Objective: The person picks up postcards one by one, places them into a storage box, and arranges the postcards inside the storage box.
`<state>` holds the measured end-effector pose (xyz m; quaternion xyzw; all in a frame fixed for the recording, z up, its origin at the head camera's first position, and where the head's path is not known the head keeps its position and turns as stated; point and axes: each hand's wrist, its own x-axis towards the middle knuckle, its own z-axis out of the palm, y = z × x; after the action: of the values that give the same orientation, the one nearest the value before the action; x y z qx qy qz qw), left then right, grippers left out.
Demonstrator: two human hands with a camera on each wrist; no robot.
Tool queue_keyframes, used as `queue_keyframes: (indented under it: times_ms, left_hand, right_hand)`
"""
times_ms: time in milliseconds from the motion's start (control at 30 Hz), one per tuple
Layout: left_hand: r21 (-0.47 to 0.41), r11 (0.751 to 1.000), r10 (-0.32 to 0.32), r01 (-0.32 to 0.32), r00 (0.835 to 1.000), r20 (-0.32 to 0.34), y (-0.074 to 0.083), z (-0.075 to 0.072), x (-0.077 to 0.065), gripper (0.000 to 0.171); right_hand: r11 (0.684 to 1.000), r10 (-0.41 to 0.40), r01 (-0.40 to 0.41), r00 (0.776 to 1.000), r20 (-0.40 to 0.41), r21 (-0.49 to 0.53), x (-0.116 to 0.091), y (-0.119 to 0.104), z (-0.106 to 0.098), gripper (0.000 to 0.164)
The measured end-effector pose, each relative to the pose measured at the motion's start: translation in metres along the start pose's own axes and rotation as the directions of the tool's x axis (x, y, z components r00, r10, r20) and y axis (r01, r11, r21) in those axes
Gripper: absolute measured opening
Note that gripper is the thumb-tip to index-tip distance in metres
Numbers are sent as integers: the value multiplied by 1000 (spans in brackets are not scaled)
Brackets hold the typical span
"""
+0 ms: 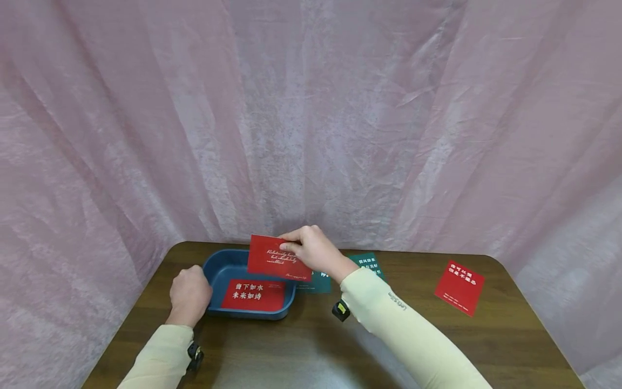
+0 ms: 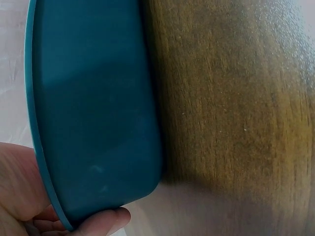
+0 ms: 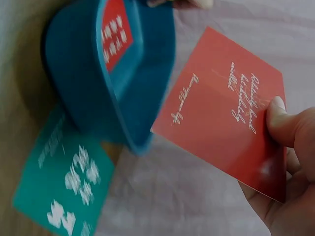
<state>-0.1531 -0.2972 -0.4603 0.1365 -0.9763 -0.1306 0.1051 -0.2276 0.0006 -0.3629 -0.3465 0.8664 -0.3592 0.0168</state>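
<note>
Red with white script, that's your card [image 1: 264, 259]! Your tray [image 1: 224, 269] is deep blue-teal, the green cards [image 1: 365, 261] carry white characters, your sleeves [image 1: 403, 324] pale cream-yellow, table [image 1: 272, 351] brown wood-grain, curtain [image 1: 311, 108] dusty pink.

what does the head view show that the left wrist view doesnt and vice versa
Head only: the right hand holding a red rectangular card with white script; a red lettered card in the rounded blue tray; another red card on the right of the brown wooden table; two green cards.
Left wrist only: a fingertip of the left hand at the tray's end.
Both: the tray, left hand and table.
</note>
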Motion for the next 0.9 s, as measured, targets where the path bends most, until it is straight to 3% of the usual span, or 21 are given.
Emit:
queue_keyframes:
  times_ms: [200,467,900]
  left_hand:
    - [4,1000,-8,8,1000,-1,1,-1,-2,16]
    - [-4,1000,-20,20,999,40,2,-4,-6,15]
    - [6,1000,-30,29,997,66,7,-8,-6,19]
  right_hand:
    - [999,-39,39,999,10,-14,10,-7,40,30]
    - [1000,-3,4,999,39,-23,12,-2,87,31]
    - [997,72,-68,990,121,-41,4,-2,122,30]
